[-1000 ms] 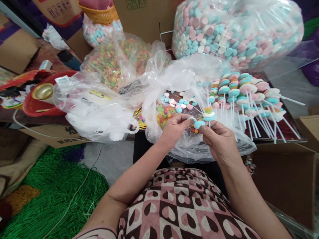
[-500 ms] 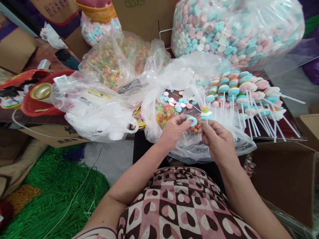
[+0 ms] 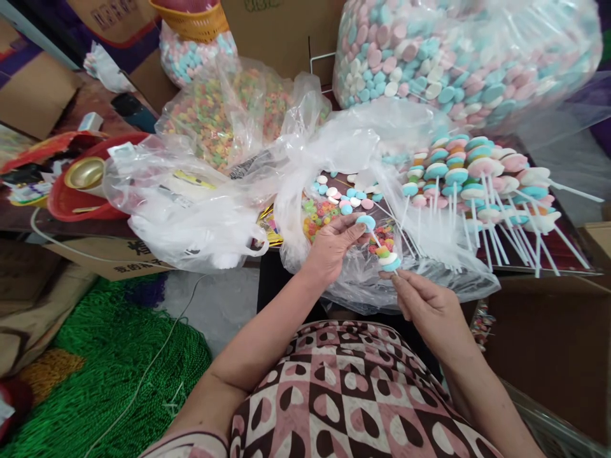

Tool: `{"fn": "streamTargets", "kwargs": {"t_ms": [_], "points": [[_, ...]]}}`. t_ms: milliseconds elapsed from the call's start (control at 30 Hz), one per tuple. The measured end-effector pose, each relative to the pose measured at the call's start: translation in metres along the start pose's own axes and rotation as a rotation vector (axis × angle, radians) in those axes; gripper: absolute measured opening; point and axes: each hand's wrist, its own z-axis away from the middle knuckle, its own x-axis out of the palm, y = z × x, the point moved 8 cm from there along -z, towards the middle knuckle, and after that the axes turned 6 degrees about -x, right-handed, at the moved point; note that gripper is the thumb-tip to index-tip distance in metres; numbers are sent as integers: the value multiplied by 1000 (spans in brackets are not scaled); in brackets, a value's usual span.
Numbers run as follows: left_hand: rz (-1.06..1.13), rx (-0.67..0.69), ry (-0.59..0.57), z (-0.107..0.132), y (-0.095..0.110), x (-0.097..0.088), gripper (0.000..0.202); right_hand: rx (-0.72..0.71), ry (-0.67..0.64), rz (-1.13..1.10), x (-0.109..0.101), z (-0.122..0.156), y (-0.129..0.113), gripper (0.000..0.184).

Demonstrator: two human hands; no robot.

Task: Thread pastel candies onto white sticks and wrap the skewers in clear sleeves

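Between the thumb and fingers of my left hand [image 3: 333, 247] is a round blue marshmallow [image 3: 366, 222], its face turned up. My right hand [image 3: 426, 304] pinches the lower end of a thin white stick that carries a candy skewer [image 3: 389, 260] of blue and white marshmallows with orange and green gummy rings. The stick's upper end reaches the blue marshmallow; whether it has pierced it I cannot tell. Past my hands, loose marshmallows [image 3: 354, 198] and gummy rings [image 3: 316, 215] lie on plastic and the dark tabletop.
Finished marshmallow skewers [image 3: 477, 166] are piled at the right, sticks jutting over the table edge. Behind stand a big bag of marshmallows [image 3: 458, 57] and a bag of gummy rings [image 3: 224, 108]. A red basin [image 3: 62, 205] is at left; an open cardboard box [image 3: 544, 343] sits low right.
My right hand has moved down and right, tilting the skewer so its stick points up-left to the blue marshmallow. My left hand still holds that marshmallow, slightly higher.
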Motion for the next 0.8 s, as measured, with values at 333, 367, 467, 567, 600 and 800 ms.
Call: {"fn": "streamTargets", "kwargs": {"t_ms": [333, 367, 467, 567, 600, 800], "points": [[-513, 405, 54, 13, 23, 1, 21, 7, -20, 35, -5, 3, -3, 28], [-608, 477, 53, 18, 28, 4, 18, 16, -19, 30, -6, 3, -3, 28], [-780, 607, 33, 26, 38, 12, 14, 50, -28, 8, -4, 3, -3, 32], [-801, 628, 5, 26, 38, 13, 14, 97, -52, -38, 0, 3, 1, 37], [-790, 614, -1, 25, 35, 12, 14, 112, -53, -57, 0, 4, 3, 38], [-618, 436, -14, 23, 8, 10, 24, 142, 13, -111, 0, 2, 13, 34]]}}
